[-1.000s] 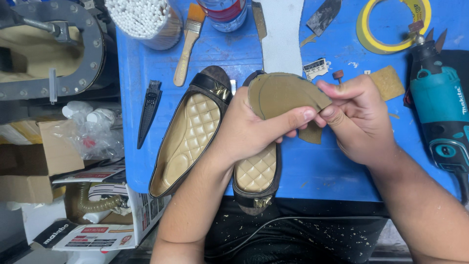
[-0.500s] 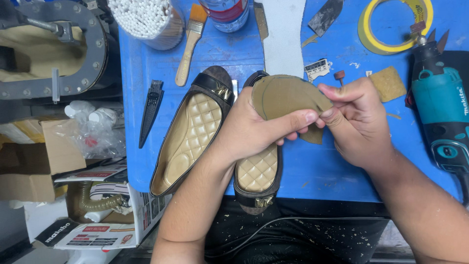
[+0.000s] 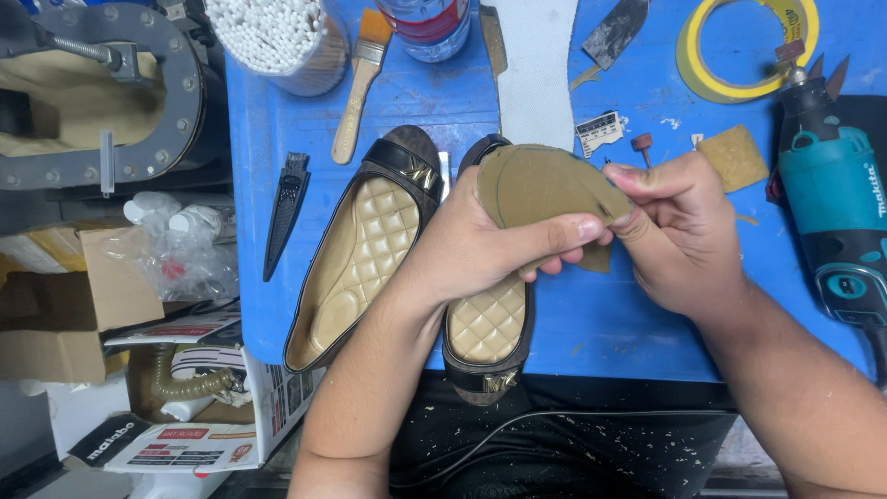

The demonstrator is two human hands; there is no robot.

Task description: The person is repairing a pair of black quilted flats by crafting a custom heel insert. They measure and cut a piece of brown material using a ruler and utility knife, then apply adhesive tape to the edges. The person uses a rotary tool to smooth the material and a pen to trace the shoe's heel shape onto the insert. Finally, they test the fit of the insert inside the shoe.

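Between both hands (image 3: 480,245) (image 3: 684,231) — tan sole piece (image 3: 536,185), curved, pen-outlined.

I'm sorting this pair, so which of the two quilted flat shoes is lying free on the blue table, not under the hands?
The left shoe, lying diagonally beside the brush. The other shoe sits partly under the left hand.

both forearms are bare to the frame edge, over what looks like a dark apron flecked with pale shavings.
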